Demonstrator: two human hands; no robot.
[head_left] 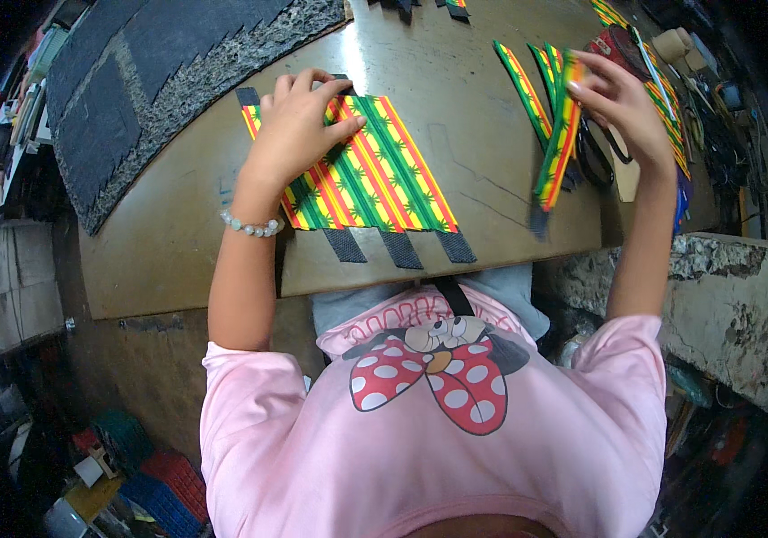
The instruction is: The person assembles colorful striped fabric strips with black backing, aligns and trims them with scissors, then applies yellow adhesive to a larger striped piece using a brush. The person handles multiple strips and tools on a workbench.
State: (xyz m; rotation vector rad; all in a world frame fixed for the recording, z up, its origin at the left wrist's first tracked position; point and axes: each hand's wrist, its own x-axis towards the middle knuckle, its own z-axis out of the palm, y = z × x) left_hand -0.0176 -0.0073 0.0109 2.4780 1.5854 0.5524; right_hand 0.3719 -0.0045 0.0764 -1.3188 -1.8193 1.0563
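My left hand (299,130), with a beaded bracelet at its wrist, rests on a patterned panel (393,170). Its fingers are bent and its thumb stands apart. The panel is made of strips lying side by side, green, yellow and red with leaf shapes; dark woven ends (402,251) stick out past its near edge. At the right, my right hand (626,103) pinches the top of a patterned strip (563,130), which hangs slanted with a blurred dark lower end. Behind it several similar strips (523,81) lie on the brown table (483,143).
A black loop-shaped handle (595,161) lies near my right wrist. Dark sheets (187,40) cover a rough grey slab (267,54) at the far left. More patterned fabric (667,117) and clutter lie along the right edge. Stacked crates (164,484) stand at lower left.
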